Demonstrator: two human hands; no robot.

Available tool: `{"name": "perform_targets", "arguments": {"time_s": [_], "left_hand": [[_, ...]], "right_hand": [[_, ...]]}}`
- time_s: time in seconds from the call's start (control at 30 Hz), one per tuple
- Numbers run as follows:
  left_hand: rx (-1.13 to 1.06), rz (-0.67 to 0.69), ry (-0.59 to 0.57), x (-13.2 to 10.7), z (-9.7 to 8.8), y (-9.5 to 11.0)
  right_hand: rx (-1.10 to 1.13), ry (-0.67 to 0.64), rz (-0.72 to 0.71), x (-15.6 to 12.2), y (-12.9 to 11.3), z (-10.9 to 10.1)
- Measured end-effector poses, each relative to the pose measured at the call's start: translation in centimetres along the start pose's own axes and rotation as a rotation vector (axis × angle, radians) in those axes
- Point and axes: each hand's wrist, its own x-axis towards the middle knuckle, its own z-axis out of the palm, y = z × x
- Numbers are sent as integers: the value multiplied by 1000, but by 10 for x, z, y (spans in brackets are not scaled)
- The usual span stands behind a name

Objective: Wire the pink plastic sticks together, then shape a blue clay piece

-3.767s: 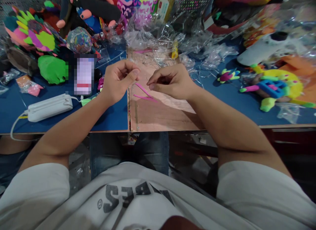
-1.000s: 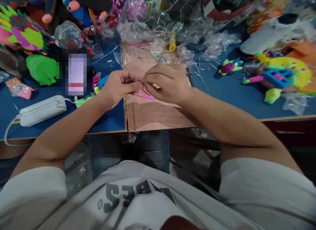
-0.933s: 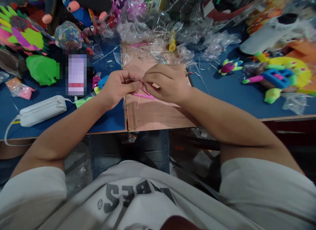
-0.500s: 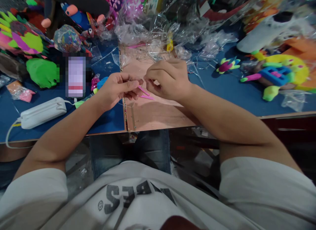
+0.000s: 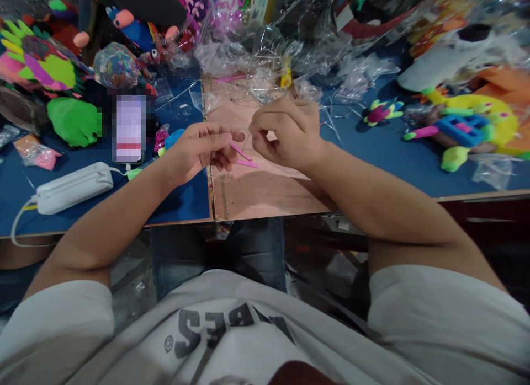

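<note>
Over the wooden board (image 5: 265, 192), my two hands face each other with a small gap between them. My right hand (image 5: 287, 132) is closed, thumb and forefinger pinched on a thin strand (image 5: 247, 140), either wire or thread. My left hand (image 5: 209, 149) has its thumb pressed to its fingers, and fine loops of the same kind of strand hang below it. Just beneath the fingertips lie slim pink plastic pieces (image 5: 250, 164), partly covered by my left hand.
Left of my hands are a phone (image 5: 128, 128), a white power bank (image 5: 74, 189) with a cable, and green clay (image 5: 72, 122). Crumpled clear plastic (image 5: 226, 57) and a yellow piece (image 5: 286, 73) lie behind. Colourful clay figures (image 5: 464, 123) sit at right.
My right hand has drawn slightly to the right, away from the left fingertips, widening the gap. The strand now shows between the hands. My left hand has hardly moved.
</note>
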Motion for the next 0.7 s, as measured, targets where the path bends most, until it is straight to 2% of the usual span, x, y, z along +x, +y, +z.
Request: {"name": "perform_targets", "arguments": {"time_s": [0.1,0.27,0.43,0.57,0.7], "left_hand": [[-42,-2,33,-1,2,2],[-107,-21,55,2,2,1],[-111,-8,85,3,2,0],[-21,-9,98,4,-1,-4],[187,125,184,8,-1,-17]], "right_hand": [[-59,19,-26,-1,3,-1],[-3,0,20,-3,6,2],[-102,-1,-9,-1,10,4],[-194,-45,-78,3,14,6],[-223,-70,-100,5,16,11]]}}
